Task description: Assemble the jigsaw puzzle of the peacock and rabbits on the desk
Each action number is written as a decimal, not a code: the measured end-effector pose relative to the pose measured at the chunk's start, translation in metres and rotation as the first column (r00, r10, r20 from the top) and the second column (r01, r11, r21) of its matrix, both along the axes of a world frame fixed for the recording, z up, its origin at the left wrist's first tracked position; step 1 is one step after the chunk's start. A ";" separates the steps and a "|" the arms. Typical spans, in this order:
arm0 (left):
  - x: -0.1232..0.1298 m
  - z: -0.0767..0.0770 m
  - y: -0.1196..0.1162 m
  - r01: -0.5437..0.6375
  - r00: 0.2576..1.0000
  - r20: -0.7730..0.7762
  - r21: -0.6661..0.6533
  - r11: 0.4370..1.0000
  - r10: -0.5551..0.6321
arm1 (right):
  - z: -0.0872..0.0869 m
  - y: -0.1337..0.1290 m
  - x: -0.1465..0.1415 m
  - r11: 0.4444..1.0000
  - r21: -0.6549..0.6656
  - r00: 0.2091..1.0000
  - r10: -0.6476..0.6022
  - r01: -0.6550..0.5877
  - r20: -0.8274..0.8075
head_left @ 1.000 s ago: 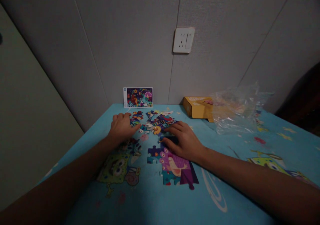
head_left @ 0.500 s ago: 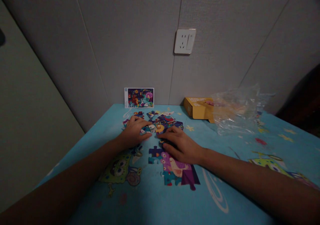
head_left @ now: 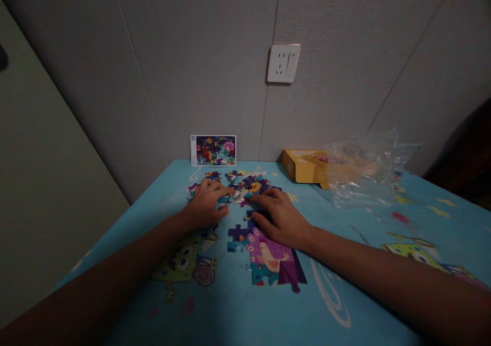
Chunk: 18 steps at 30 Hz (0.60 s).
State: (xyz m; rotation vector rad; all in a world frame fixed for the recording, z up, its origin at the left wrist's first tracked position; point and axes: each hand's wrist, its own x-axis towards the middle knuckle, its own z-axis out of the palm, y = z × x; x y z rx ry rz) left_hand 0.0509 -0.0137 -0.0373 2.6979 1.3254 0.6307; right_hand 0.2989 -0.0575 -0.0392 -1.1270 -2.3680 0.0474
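Note:
Loose puzzle pieces (head_left: pixel 251 185) lie in a heap at the middle of the blue cloth. My left hand (head_left: pixel 207 202) rests at the heap's left side, fingers apart over some pieces, with nothing visible in its grasp. To the right, my right hand (head_left: pixel 280 217) lies with fingers spread, its fingertips at the heap's near edge and its palm over the top of a joined section. That joined section (head_left: pixel 270 256) shows a pink creature and a purple corner, with a smaller part sticking out on its left. Some pieces are hidden under both hands.
A picture card (head_left: pixel 215 150) leans against the wall at the back. A yellow box (head_left: pixel 307 167) lies at the back right, with a crumpled clear plastic bag (head_left: pixel 362 174) partly over it. A socket plate (head_left: pixel 284 63) is on the wall.
My right hand has shifted slightly right and away from my left hand, uncovering more of the joined section's top. Pieces in the heap have moved, the yellow-marked one up and right.

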 end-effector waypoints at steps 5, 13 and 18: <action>0.002 -0.002 0.001 -0.040 0.999 0.015 -0.007 0.999 0.040 | 0.009 -0.005 -0.002 0.996 -0.081 0.999 0.042 -0.039 0.033; 0.020 -0.001 -0.003 -0.149 0.986 -0.071 0.018 0.989 0.150 | 0.010 -0.007 -0.004 0.991 -0.105 0.996 0.085 -0.081 0.031; 0.019 -0.002 0.002 -0.140 0.987 -0.081 -0.015 0.990 0.139 | 0.007 -0.006 -0.005 0.998 -0.061 1.000 0.010 -0.010 -0.011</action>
